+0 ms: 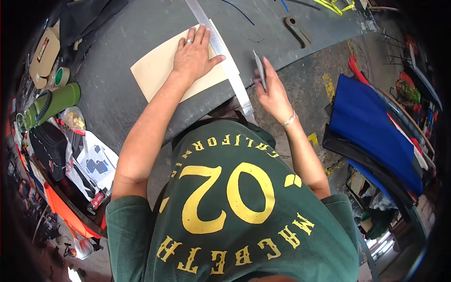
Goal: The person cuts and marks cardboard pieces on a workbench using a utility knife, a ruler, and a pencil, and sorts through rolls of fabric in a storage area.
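A cream sheet (155, 73) lies on the dark grey table, with a long metal ruler (232, 75) laid slantwise across its right side. My left hand (192, 56) presses flat on the sheet, fingers spread, its fingertips and thumb touching the ruler's left edge. Right of the ruler, my right hand (272, 91) holds a grey cutter (260, 71), its thin tip pointing up and away from me. The cutter is apart from the sheet and the ruler. Some of the right hand's fingers are blurred.
On the table (253, 28) lie a dark slotted metal tool (297, 32), thin cords and a yellow strap (334, 6). A green bottle (56, 104) and a tape roll (61, 76) are at the left. Blue material (371, 127) hangs at the right, beyond the table's edge.
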{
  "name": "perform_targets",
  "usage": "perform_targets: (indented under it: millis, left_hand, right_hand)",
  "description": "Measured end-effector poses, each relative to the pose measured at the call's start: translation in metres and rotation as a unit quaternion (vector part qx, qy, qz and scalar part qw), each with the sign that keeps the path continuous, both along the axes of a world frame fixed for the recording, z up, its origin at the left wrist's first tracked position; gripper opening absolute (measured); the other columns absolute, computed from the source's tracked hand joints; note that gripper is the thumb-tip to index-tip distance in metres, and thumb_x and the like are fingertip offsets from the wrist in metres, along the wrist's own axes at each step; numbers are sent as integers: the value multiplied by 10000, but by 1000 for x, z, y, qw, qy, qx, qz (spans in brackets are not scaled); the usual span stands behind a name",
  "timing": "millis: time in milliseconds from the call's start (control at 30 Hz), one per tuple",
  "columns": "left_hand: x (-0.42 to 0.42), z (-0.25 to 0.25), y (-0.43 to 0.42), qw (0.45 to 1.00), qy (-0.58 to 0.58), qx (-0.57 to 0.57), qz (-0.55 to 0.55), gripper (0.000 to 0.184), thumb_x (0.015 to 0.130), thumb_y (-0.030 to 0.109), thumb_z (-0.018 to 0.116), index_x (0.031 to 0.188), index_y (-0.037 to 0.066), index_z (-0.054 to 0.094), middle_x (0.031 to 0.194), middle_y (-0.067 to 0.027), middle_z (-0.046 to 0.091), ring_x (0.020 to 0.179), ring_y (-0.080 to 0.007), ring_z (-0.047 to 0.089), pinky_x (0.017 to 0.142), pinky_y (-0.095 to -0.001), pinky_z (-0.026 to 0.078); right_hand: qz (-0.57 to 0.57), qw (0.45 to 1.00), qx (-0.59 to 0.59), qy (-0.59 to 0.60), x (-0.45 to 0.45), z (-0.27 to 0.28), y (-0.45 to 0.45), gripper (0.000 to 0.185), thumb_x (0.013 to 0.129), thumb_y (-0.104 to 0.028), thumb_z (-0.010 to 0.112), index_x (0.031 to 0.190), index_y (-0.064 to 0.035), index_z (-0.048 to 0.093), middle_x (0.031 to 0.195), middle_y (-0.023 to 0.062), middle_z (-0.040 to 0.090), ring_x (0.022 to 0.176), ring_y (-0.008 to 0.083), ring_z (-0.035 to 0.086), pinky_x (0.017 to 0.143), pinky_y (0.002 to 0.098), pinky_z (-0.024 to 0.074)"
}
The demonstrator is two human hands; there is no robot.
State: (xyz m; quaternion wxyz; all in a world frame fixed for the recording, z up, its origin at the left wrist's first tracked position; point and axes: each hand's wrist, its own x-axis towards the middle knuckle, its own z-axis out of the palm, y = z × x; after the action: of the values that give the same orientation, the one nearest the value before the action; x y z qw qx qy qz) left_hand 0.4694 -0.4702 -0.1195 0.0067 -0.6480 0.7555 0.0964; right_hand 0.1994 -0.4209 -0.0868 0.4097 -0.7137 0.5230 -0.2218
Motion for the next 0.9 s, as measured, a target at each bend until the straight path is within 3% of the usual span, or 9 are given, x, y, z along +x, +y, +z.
perform_targets:
  millis: [100,200,433,633,900]
  left_hand:
    - [-6,24,-2,998,-7,67,2,1236,758,778,723,1605,-9,286,1688,-182,258,1571,-376,216,1240,-544,306]
    - [-13,30,-6,993,-41,111,9,1348,661,776,793,1607,-23,262,1694,-196,237,1575,-379,204,1239,-555,306]
    - [-7,18,0,997,2,70,9,1337,658,770,796,1612,-1,263,1697,-190,235,1575,-386,204,1232,-590,297]
    - [-8,18,-2,997,-10,72,7,1337,660,762,801,1610,-6,258,1690,-197,249,1573,-390,210,1227,-595,300]
    - [-11,22,-4,997,0,79,8,1350,649,731,836,1606,-20,250,1677,-228,254,1563,-418,220,1194,-636,328]
  right_hand:
    - [37,999,6,-33,40,-6,-25,672,983,-42,549,1584,33,259,1307,362,570,1216,463,601,1056,487,478]
    - [41,997,-68,6,81,-14,-52,625,1009,-97,533,1585,-11,305,1259,359,599,1156,489,618,1009,512,502]
    - [-1,988,-145,59,110,-33,-79,520,1022,-162,548,1530,-107,455,1063,304,687,947,494,686,856,568,549]
    - [-33,986,-147,70,117,-37,-85,494,1013,-175,561,1500,-128,492,955,281,705,885,494,694,819,572,561]
    - [-9,983,-141,116,117,-31,-85,482,1019,-193,542,1499,-171,497,971,281,705,881,494,698,829,574,565]
